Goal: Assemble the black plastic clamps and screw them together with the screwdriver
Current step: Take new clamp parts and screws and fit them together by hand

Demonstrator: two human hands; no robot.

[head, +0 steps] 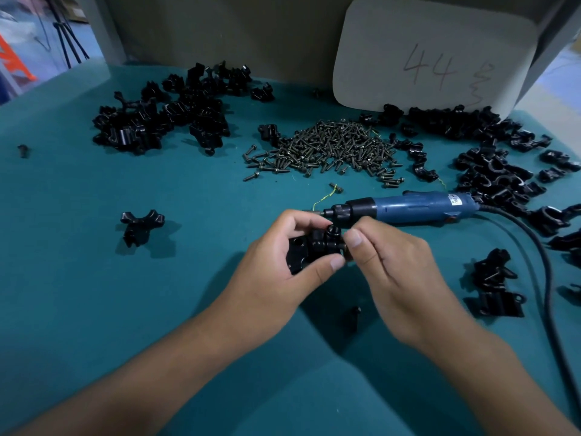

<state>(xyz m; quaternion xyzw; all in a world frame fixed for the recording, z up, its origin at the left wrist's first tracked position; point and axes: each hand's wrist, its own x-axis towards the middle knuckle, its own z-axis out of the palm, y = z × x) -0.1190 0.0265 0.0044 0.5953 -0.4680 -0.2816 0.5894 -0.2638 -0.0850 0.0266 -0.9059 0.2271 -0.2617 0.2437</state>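
Note:
My left hand [279, 265] grips a black plastic clamp [309, 248] above the teal table, thumb along its near side and fingers curled over the top. My right hand [390, 262] pinches a small part, probably a screw, against the clamp's right end; the part itself is mostly hidden by my fingertips. The blue electric screwdriver [405, 206] lies on the table just beyond my hands, its bit pointing left. A large heap of dark screws [333, 149] sits further back in the middle.
Piles of black clamp parts lie at the back left [163, 114] and along the right side [493, 165]. One finished clamp [141, 226] rests alone at the left. The screwdriver's black cable [547, 278] runs down the right edge. A grey board marked 44 [437, 55] leans at the back.

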